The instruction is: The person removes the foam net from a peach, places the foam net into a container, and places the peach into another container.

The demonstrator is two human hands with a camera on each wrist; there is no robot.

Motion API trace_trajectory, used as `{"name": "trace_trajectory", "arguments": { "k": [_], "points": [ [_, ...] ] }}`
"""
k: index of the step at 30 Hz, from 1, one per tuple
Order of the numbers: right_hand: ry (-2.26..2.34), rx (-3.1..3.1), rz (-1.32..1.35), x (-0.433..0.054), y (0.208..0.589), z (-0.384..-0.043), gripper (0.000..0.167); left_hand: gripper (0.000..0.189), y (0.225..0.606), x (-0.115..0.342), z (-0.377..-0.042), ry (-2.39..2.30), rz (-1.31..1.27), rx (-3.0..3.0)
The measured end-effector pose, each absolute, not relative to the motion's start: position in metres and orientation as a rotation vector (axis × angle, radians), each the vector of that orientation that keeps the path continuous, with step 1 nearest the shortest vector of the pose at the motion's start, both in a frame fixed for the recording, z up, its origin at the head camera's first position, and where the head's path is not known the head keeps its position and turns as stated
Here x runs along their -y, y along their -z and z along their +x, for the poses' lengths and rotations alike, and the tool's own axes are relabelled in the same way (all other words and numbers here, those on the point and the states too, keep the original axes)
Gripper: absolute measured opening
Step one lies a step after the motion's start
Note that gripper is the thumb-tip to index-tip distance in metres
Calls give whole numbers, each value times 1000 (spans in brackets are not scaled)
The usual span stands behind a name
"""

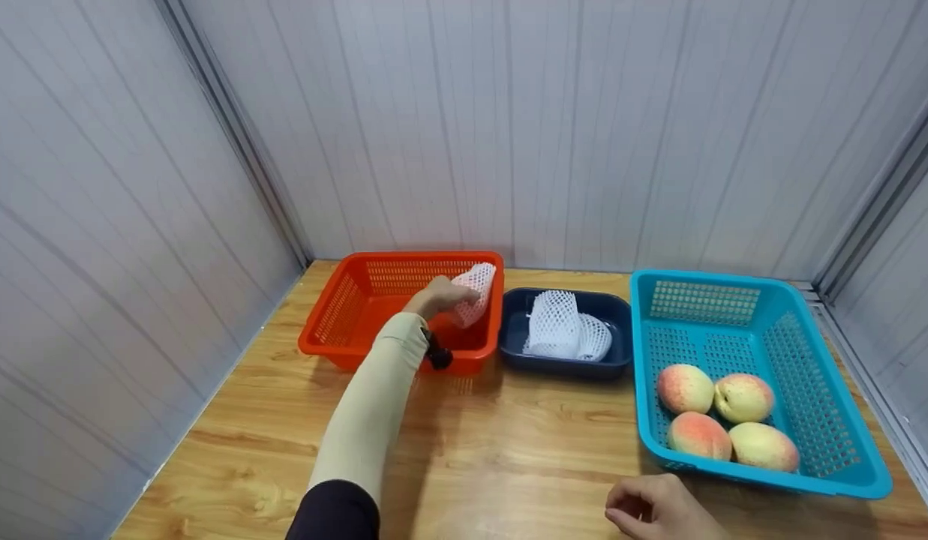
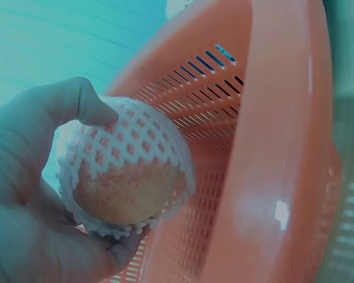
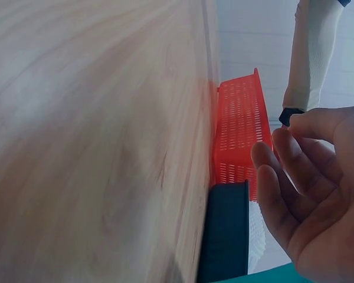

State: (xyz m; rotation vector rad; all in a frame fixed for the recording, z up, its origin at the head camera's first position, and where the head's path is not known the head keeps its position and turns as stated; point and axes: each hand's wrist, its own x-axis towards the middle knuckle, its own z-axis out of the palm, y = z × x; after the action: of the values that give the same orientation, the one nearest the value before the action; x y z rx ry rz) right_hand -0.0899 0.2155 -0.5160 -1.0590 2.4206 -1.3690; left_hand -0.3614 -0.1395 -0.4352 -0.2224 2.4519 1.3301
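Observation:
In the left wrist view my left hand (image 2: 41, 159) grips a peach (image 2: 130, 191) sleeved in a white foam net (image 2: 127, 132), thumb on top and fingers beneath. The peach's bare end shows through the net's opening. In the head view that hand (image 1: 437, 296) is over the right side of the red basket (image 1: 336, 300), inside its rim. My right hand (image 1: 662, 506) hangs near the front of the blue basket (image 1: 644, 390), fingers loosely curled and holding nothing. The right wrist view shows the same hand (image 3: 318, 188) with its palm bare.
Between the baskets stands a small dark blue tub (image 1: 561, 367) with white foam nets (image 1: 555, 326) in it. Several bare peaches (image 1: 685, 388) lie in the near left part of the blue basket. A panelled wall (image 1: 464, 135) rises behind the wooden table (image 1: 509, 450).

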Motion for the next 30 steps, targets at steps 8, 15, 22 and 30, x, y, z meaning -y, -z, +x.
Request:
{"name": "trace_trajectory", "arguments": {
  "k": [8, 15, 22, 30],
  "points": [
    [1391, -2447, -1077, -218, 511, -89, 4, 48, 426, 151, -348, -1427, -209, -2506],
    [1407, -2434, -1046, -219, 508, -87, 4, 61, 417, 154, -327, -1552, -119, -2571],
    [1416, -2404, -996, -215, 509, -86, 5, 60, 403, 147, -293, -1686, 68, -2558],
    [1472, -2473, -1141, -212, 515, -85, 10, 63, 396, 135, -250, -1766, 394, -2557]
  ]
}}
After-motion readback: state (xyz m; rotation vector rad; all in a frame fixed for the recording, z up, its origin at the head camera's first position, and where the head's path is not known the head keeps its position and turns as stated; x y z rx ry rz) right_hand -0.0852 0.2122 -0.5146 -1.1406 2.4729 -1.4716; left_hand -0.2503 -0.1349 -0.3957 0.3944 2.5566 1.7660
